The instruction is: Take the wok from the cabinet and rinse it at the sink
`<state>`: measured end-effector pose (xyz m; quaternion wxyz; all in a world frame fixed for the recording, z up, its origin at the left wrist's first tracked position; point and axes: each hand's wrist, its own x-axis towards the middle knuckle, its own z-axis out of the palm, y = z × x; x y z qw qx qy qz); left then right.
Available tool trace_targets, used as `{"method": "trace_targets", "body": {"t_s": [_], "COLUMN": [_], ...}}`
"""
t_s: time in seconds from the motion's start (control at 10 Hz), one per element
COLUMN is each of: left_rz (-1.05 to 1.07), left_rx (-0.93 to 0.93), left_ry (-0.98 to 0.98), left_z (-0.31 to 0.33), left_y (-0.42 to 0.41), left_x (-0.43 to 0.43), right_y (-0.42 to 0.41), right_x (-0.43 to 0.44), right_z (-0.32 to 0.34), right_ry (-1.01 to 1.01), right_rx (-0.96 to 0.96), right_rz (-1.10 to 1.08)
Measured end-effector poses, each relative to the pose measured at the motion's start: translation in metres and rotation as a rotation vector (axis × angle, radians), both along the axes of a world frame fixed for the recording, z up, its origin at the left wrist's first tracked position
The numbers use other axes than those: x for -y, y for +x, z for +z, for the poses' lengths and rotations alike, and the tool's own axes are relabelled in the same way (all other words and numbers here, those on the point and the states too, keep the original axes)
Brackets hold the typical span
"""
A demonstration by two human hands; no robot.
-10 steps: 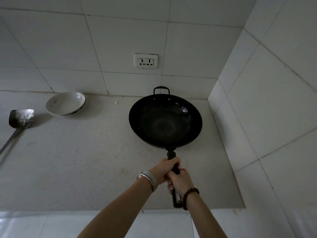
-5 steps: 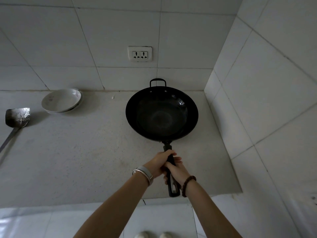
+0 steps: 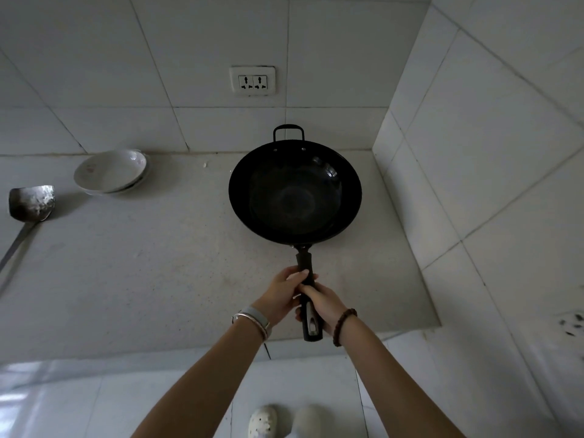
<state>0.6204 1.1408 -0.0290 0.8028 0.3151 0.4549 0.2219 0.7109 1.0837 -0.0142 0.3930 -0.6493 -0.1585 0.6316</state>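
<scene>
Two hands curl tight round the long handle of the wok (image 3: 295, 197), left hand (image 3: 281, 294) ahead of right hand (image 3: 324, 306), at the back right corner of the countertop (image 3: 142, 279). Swung carelessly, its far-hung weight could likely knock the side wall (image 3: 474, 153). Stacked dishes (image 3: 110, 170) lie near the back edge, and a spatula (image 3: 30, 203) lies at the left edge.

Nothing here can be read as lettering, a brand, a number or a sign. The white bowl (image 3: 110, 170) at the far left of the counter (image 3: 132, 279) has a faint reddish mark inside, too blurred to make out. The face of the wall socket (image 3: 252, 81) on the far wall carries no legible print.
</scene>
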Motion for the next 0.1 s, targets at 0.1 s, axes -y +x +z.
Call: {"method": "trace_targets", "body": {"t_s": [0.1], "left_rz": [0.012], "left_rx": [-0.049], "left_ry": [0.040], "left_z": [-0.0011], "left_y": [-0.0012], "left_x": [0.0014], "right_y": [0.0022], "right_x": [0.0012], "right_z": [-0.0056], "right_ry": [0.020], "right_rx": [0.047], "right_rz": [-0.015]}}
